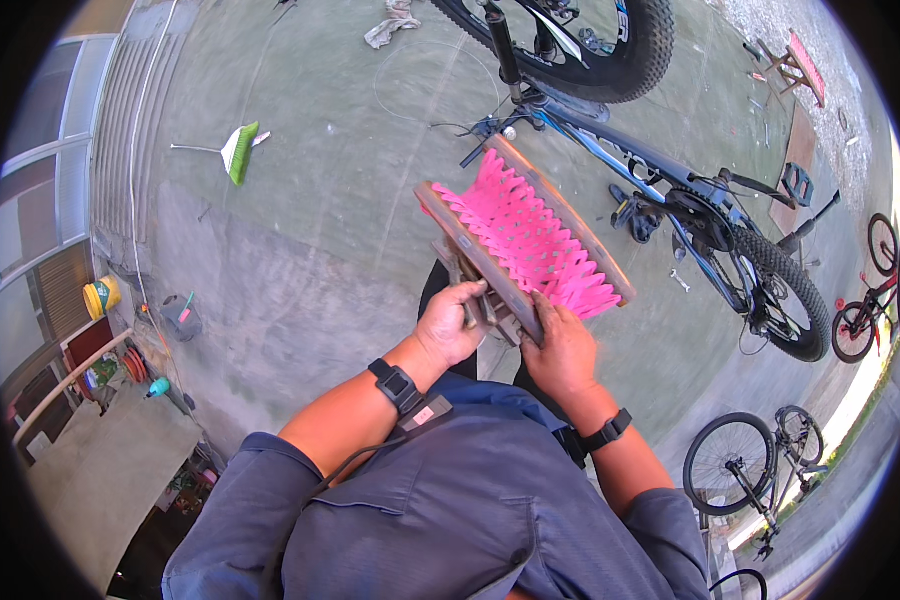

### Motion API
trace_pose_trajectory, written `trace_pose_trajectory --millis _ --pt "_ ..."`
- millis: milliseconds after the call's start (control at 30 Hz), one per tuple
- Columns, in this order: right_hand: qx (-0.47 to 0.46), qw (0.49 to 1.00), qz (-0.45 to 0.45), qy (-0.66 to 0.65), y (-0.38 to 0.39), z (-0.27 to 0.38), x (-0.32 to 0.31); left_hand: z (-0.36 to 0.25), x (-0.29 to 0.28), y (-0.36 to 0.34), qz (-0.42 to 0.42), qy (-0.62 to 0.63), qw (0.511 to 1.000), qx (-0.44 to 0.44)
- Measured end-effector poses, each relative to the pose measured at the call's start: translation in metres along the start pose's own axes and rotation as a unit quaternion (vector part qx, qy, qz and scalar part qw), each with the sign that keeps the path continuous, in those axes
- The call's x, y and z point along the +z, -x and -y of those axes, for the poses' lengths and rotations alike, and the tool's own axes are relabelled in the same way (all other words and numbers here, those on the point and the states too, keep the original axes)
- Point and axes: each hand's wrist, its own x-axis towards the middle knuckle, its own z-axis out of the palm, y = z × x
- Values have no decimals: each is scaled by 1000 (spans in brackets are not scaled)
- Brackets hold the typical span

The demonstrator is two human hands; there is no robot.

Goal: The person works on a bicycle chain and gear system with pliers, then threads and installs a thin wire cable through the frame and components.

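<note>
Pink-seated stool held by both hands, its long axis slanting away to the left

A low wooden stool [532, 235] with a woven pink seat [515, 225] is held in front of the body, off the floor. Its long axis is slanted from the far left to the near right, the near rail [475, 252] being turned toward the body and the far rail [565, 220] lying beyond the seat. The near rail is gripped close to its right end by the right hand [562, 350], with the thumb along it. The wooden legs [456, 262] bunched beneath that rail are gripped by the left hand [455, 325]; how its hidden fingers are wrapped cannot be told. Contact is made by both hands, but the right is nearer the seat's near end, while the far left end is left unsupported by either.

Beyond and to the right, a blue-and-black bicycle [625, 150] is seen, with black shoes [642, 222] and a wrench [679, 281] on the green floor [340, 150]. Well to the left, a green-headed broom [238, 155] is laid down. At upper right, another pink-topped stool [798, 70] can be made out.
</note>
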Motion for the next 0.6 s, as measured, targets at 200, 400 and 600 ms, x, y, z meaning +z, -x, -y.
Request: trace_pose_trajectory --millis 200,400,600 --pt "-129 991 17 -44 -39 56 23 -58 -6 17 -47 -10 983 180" --pt "-239 966 74 -72 -89 117 34 -159 -21 40 -153 -17 946 287" --pt "-99 970 220 -16 -144 131 13 -269 -60 75 -188 22 918 348"
